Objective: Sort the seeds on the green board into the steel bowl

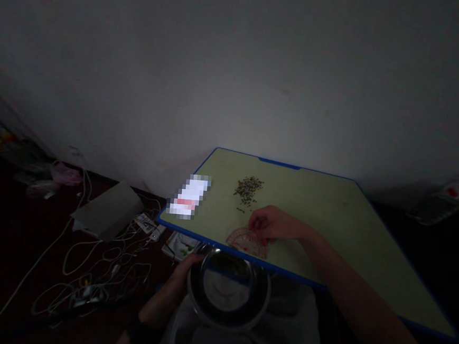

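My right hand (pixel 271 223) is over the table, its fingers curled and closed on the upper edge of a clear protractor (pixel 243 243) with red markings. The protractor lies at the table's near edge. Beyond it is a scattered pile of small dark grains (pixel 249 188), perhaps seeds or beans, with a few stray ones towards my hand. My left hand (pixel 184 274) grips the left side of a round shiny metal bowl (pixel 226 320) just below the table edge, above my lap. The bowl's inside is dim, and I cannot make out any contents.
The pale green table (pixel 329 217) has a blue rim and stands by a grey wall (pixel 260 79). A lit phone (pixel 190 196), blurred out, lies at its left end. On the floor at left are a grey box (pixel 109 210), tangled white cables (pixel 85 288) and a pink bag (pixel 66 173).
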A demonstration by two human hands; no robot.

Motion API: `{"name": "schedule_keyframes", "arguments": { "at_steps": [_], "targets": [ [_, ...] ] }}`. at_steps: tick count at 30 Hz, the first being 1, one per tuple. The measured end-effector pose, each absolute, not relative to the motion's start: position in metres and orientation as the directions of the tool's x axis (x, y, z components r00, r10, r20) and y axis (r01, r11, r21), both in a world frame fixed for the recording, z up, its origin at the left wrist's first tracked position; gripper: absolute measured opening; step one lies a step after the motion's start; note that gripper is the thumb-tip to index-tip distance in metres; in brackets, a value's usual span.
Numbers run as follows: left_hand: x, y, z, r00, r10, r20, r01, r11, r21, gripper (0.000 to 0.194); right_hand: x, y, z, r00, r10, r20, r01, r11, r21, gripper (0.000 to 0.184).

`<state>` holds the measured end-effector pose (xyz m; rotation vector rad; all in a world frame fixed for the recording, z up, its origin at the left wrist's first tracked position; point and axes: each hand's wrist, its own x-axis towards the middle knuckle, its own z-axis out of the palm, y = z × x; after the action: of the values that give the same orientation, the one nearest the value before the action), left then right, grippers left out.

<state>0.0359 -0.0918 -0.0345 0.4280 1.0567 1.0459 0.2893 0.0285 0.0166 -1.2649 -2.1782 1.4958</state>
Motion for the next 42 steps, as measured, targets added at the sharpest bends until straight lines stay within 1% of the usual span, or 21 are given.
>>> {"name": "schedule_keyframes", "arguments": {
  "at_steps": [1, 2, 4, 5, 9, 13, 15, 18, 20, 22, 24, 27, 30, 32, 37, 40, 42],
  "targets": [
    [0.036, -0.094, -0.034, 0.055, 0.892, -0.449, -0.463, 0.422, 0.780, 0.021, 0.288, 0.028, 0.017, -0.610, 0.741, -0.282, 0.527, 0.113, -0.843, 0.023],
    [0.037, -0.095, -0.036, 0.042, 0.908, -0.416, -0.445, 0.390, 0.806, 0.019, 0.287, 0.027, 0.018, -0.611, 0.738, -0.285, 0.525, 0.109, -0.844, 0.023],
    [0.037, -0.095, -0.043, 0.033, 0.920, -0.391, -0.427, 0.366, 0.826, 0.015, 0.286, 0.026, 0.018, -0.614, 0.734, -0.289, 0.519, 0.099, -0.849, 0.023],
    [0.037, -0.094, -0.047, 0.068, 0.916, -0.394, -0.423, 0.385, 0.820, 0.017, 0.285, 0.026, 0.019, -0.618, 0.731, -0.289, 0.513, 0.096, -0.853, 0.023],
    [0.036, -0.084, -0.058, 0.092, 0.874, -0.477, -0.431, 0.467, 0.772, 0.009, 0.286, 0.026, 0.018, -0.634, 0.719, -0.284, 0.491, 0.091, -0.866, 0.023],
    [0.034, -0.082, -0.059, 0.109, 0.884, -0.454, -0.456, 0.451, 0.767, 0.009, 0.291, 0.031, 0.018, -0.621, 0.746, -0.240, 0.428, 0.067, -0.901, 0.026],
    [0.034, -0.082, -0.061, 0.114, 0.887, -0.446, -0.449, 0.447, 0.774, 0.011, 0.296, 0.036, 0.018, -0.567, 0.805, -0.176, 0.378, 0.064, -0.924, 0.027],
    [0.033, -0.081, -0.065, 0.123, 0.883, -0.453, -0.426, 0.460, 0.779, 0.016, 0.306, 0.046, 0.017, -0.363, 0.931, -0.045, 0.347, 0.090, -0.934, 0.031],
    [0.033, -0.080, -0.067, 0.114, 0.883, -0.456, -0.428, 0.458, 0.780, 0.017, 0.310, 0.052, 0.014, -0.238, 0.971, 0.017, 0.353, 0.102, -0.930, 0.033],
    [0.034, -0.079, -0.065, 0.123, 0.874, -0.471, -0.433, 0.474, 0.767, 0.018, 0.312, 0.056, 0.010, -0.188, 0.982, 0.034, 0.365, 0.101, -0.926, 0.033],
    [0.036, -0.079, -0.060, 0.135, 0.866, -0.481, -0.431, 0.489, 0.759, 0.018, 0.311, 0.059, 0.005, -0.181, 0.983, 0.032, 0.383, 0.101, -0.918, 0.031],
    [0.037, -0.080, -0.054, 0.139, 0.877, -0.460, -0.435, 0.472, 0.767, 0.015, 0.307, 0.062, -0.002, -0.180, 0.982, 0.059, 0.424, 0.131, -0.896, 0.028],
    [0.038, -0.081, -0.055, 0.181, 0.848, -0.498, -0.458, 0.521, 0.720, 0.017, 0.304, 0.064, -0.006, -0.188, 0.978, 0.088, 0.477, 0.169, -0.863, 0.026],
    [0.037, -0.082, -0.058, 0.192, 0.834, -0.517, -0.456, 0.543, 0.705, 0.020, 0.303, 0.064, -0.007, -0.205, 0.976, 0.078, 0.499, 0.173, -0.849, 0.026],
    [0.033, -0.085, -0.067, 0.118, 0.891, -0.439, -0.427, 0.445, 0.787, 0.020, 0.301, 0.062, -0.006, -0.265, 0.962, 0.067, 0.477, 0.192, -0.858, 0.030],
    [0.034, -0.082, -0.066, 0.126, 0.889, -0.441, -0.430, 0.450, 0.783, 0.015, 0.299, 0.061, -0.006, -0.277, 0.959, 0.058, 0.460, 0.185, -0.869, 0.030],
    [0.036, -0.079, -0.062, 0.160, 0.870, -0.467, -0.437, 0.487, 0.756, 0.016, 0.298, 0.060, -0.006, -0.284, 0.957, 0.056, 0.455, 0.186, -0.871, 0.029]
  ]
}}
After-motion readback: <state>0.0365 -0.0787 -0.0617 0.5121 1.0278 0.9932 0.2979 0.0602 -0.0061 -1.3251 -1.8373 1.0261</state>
